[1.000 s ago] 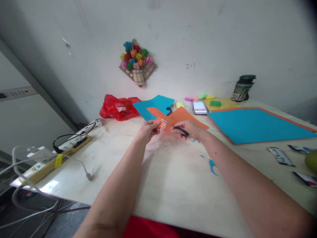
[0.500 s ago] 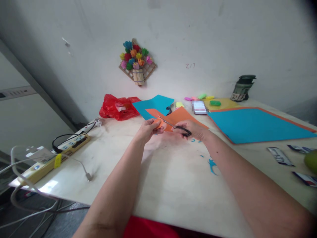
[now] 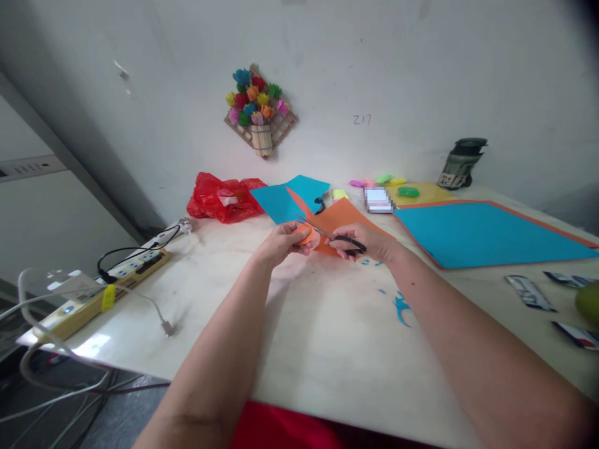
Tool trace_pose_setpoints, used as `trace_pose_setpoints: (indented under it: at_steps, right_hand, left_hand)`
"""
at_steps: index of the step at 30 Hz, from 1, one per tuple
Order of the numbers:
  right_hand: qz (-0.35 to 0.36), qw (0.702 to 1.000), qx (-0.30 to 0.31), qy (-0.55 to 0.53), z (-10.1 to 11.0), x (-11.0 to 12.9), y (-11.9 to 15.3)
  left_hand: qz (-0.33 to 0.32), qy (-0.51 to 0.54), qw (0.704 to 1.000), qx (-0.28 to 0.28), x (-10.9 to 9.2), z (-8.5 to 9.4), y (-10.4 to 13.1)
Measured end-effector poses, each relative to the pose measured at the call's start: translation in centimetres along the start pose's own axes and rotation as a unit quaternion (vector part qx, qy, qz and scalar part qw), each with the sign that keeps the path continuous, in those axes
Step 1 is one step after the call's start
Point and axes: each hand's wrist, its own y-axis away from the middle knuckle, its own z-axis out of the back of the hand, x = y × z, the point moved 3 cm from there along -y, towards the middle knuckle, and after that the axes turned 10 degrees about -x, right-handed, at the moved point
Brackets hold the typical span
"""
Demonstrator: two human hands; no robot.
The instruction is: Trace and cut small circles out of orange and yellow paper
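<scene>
My left hand pinches a piece of orange paper between thumb and fingers. In my right hand is a pair of scissors with black handles, its blades pointing left across the orange paper. The blades look slightly parted at the tips. A larger part of the orange sheet spreads behind and under the scissors. Farther back lies a blue sheet. Small blue paper scraps are on the table below my right wrist.
A red plastic bag lies at the back left, near a power strip with cables. Large blue sheets, a phone, a dark bottle and small packets are to the right.
The narrow orange strip beyond the blades has swung right and tilted more upright. Both hands have shifted slightly right, still holding the paper and scissors.
</scene>
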Motion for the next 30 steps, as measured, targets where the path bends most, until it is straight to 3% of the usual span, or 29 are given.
trace_pose_setpoints:
  at_steps: [30]
  right_hand:
    - [0.031,0.999,-0.003,0.010,-0.07,0.35,-0.05]
  left_hand:
    - [0.029,0.001,1.000,-0.001,0.06,0.28,0.08]
